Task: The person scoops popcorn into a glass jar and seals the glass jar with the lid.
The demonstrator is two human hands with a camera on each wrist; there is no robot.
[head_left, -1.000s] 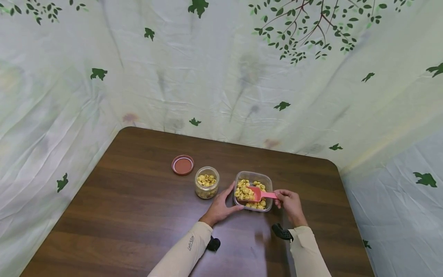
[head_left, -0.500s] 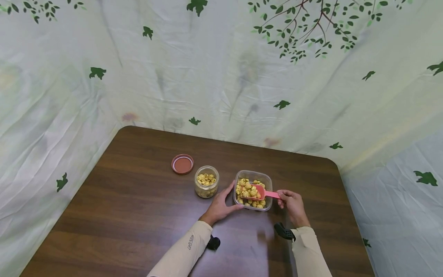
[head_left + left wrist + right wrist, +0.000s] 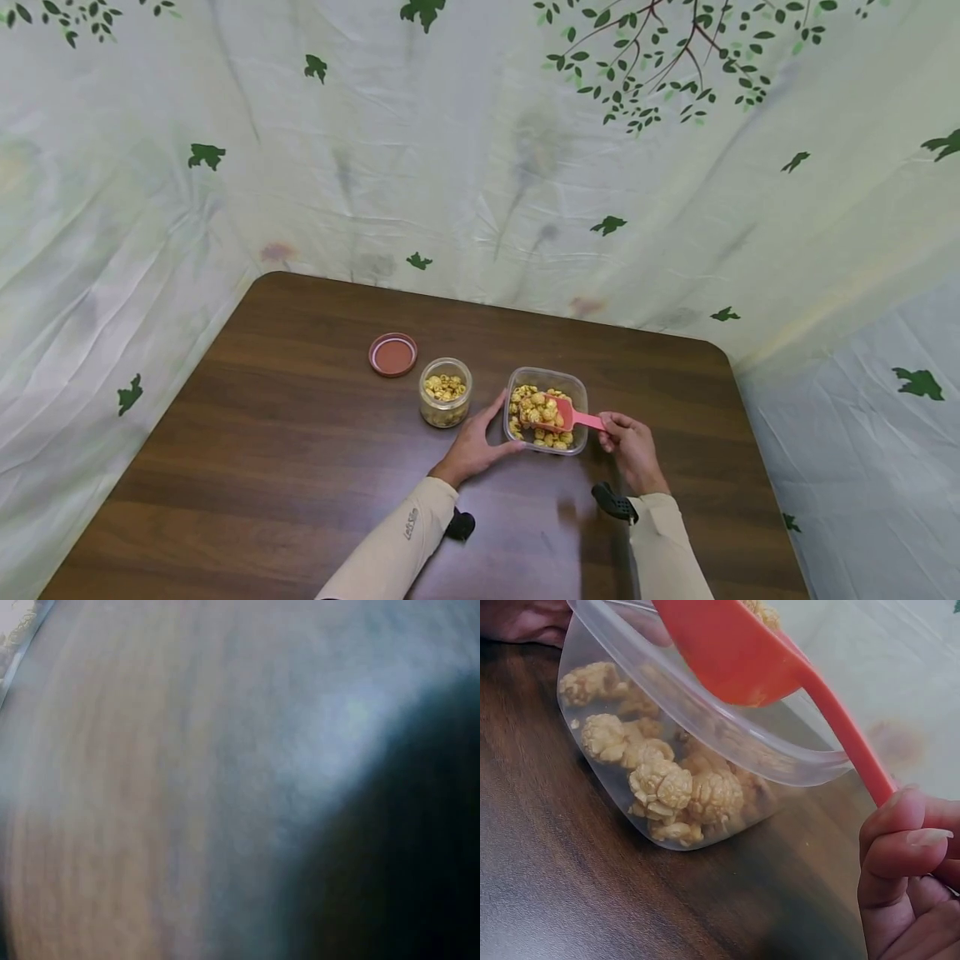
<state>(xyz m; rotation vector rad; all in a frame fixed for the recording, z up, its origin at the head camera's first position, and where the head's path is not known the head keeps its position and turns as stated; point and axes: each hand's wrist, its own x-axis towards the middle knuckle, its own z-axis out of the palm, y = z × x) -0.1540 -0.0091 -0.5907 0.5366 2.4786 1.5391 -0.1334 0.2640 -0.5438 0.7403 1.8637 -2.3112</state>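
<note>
Head view first: can see the pink scoop (image 3: 570, 417) pulled a touch further right over the clear container (image 3: 553, 380) compared with a second ago, with popcorn (image 3: 537, 410) heaped in its bowl. Probably means mostly done digging and just starting to lift. Worth keeping level, to avoid spills. In the right wrist view, can see more popcorn lying at the bottom of the container.

Got the scoop's handle pinched between thumb and fingers of the right hand (image 3: 632, 450). Got the left hand (image 3: 474, 446) spread wide, basically unmoved, bracing the container's left side without curling round it. Can't pull much from the left wrist view, mostly blur.

Find the container right of middle on the tabletop (image 3: 300, 467), fairly near the far edge. Can't see the near edge. Looks like decent room toward the right edge, even more toward the left edge. Tighter just left of the container, with the left hand and open jar (image 3: 444, 414) close together, then the red lid (image 3: 393, 356) nearer the far edge. Mind the hanging cloth (image 3: 480, 208) behind the far edge.
</note>
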